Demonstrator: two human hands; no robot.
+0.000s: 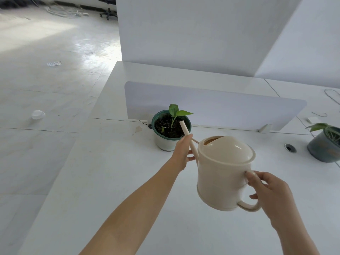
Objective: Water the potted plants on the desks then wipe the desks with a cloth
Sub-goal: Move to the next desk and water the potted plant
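My right hand (272, 196) grips the handle of the cream watering can (224, 173), held above the desk (110, 181) mid-area. Left hand (182, 155) pinches its spout (185, 130), tip over the green-rimmed pot (170, 132) w/ small plant by the divider (220, 109) at the desk's far edge.

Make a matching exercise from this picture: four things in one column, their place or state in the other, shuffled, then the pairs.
1. watering can
2. white pot
3. grey pot
4. plastic cup

A. lying on the floor
B. on the desk at the right edge of the view
C. held in both hands
D. under the tip of the spout

Pairs: 1-C, 2-D, 3-B, 4-A
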